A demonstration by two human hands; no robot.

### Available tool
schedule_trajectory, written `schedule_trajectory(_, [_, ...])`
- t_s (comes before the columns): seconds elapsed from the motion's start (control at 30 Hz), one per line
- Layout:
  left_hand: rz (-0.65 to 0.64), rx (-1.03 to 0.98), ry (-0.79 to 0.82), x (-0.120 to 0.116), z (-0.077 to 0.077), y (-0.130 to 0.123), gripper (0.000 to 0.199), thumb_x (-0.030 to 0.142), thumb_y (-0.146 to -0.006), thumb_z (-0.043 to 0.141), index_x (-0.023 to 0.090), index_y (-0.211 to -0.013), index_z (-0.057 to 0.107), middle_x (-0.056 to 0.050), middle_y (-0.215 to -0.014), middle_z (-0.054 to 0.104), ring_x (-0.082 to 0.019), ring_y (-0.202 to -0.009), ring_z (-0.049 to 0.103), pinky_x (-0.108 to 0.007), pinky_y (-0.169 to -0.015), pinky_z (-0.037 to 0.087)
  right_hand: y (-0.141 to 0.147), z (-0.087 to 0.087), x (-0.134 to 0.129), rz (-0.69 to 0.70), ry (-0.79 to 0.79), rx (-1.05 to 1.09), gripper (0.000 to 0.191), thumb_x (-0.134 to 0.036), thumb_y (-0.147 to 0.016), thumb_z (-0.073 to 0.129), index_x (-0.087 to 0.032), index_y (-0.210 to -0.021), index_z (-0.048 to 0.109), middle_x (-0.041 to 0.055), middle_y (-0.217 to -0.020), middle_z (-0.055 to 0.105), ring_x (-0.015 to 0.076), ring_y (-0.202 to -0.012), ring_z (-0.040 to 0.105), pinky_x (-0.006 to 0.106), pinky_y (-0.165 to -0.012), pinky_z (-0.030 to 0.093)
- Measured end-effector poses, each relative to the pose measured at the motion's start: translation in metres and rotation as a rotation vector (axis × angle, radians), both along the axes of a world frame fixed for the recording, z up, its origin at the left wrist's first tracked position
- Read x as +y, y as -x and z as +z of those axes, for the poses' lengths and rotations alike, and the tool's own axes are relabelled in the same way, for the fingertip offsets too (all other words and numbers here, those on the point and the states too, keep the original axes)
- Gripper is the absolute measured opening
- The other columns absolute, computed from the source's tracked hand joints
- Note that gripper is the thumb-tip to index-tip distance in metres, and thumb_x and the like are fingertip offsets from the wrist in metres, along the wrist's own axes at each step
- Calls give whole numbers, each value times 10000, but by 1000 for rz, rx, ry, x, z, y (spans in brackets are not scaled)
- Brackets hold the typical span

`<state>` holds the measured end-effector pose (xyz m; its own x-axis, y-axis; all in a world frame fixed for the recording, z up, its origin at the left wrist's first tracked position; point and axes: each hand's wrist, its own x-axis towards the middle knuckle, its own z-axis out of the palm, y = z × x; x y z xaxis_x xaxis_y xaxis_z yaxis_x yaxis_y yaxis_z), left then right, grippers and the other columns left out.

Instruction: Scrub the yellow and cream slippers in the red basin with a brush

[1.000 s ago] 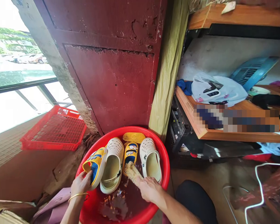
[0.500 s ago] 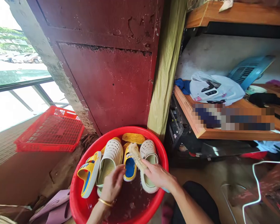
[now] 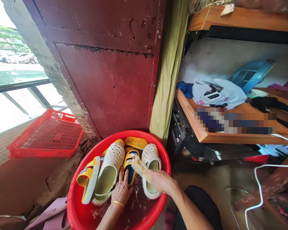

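- Now my left hand (image 3: 122,190) is spreading its fingers wide, touching the middle yellow slipper (image 3: 128,163).
- My right hand (image 3: 162,182) is holding the brush (image 3: 139,166) against it.

No words are legible: the small lettering (image 3: 129,162) on the yellow slipper (image 3: 127,166) inside the red tub (image 3: 72,195) and the black label (image 3: 213,96) on the white bag (image 3: 231,92) right of the tub are too unclear.

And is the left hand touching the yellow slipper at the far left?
Apart: the head view shows a pale clog between the left hand and that yellow slipper.
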<state>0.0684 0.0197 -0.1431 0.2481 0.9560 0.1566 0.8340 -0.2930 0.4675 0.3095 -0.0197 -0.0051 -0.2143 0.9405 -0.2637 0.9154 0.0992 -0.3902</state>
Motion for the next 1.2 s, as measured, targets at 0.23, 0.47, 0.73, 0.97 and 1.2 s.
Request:
schedule_trajectory(0.23, [65,-165,-31,3,28,-4,473,434,-820,648,191,-1224,674,-187,-1376,584,-346,-1299,594,-505,-1068,504,6,-2,3,-55,-82,261,561,-227,-900,494,-284,-1453,565,72,-1051,783,278,-884,741,343,-757,528])
schedule_trajectory(0.47, [-27,-231,-72,-15,86,21,360,381,-825,603,221,-1123,726,-143,-1294,640,-308,-1138,670,-509,-958,564,5,9,7,-148,95,319,601,-253,-966,383,-237,-1567,399,93,-1020,770,177,-555,680,286,-601,516])
schedule_trajectory(0.73, [-220,-42,-152,-45,74,39,599,148,-820,497,230,-1411,542,-134,-1402,614,-279,-1265,619,-475,-1058,532,41,-7,-11,54,75,80,549,-260,-955,455,-226,-1503,484,140,-965,775,314,-880,754,373,-709,538])
schedule_trajectory(0.97, [-87,146,62,-47,31,24,677,226,-826,495,141,-1495,430,-177,-1531,529,-300,-1454,455,-452,-1155,445,67,-14,-31,189,6,-13,524,-232,-938,459,-233,-1460,501,132,-994,785,308,-897,754,367,-730,554])
schedule_trajectory(1.2, [-51,218,305,-49,35,2,862,171,-782,472,35,-1590,203,-247,-1296,696,-317,-1152,707,-436,-1005,518,62,-13,-31,199,65,-167,594,-110,-735,609,-139,-1327,621,214,-980,771,380,-917,747,468,-741,585])
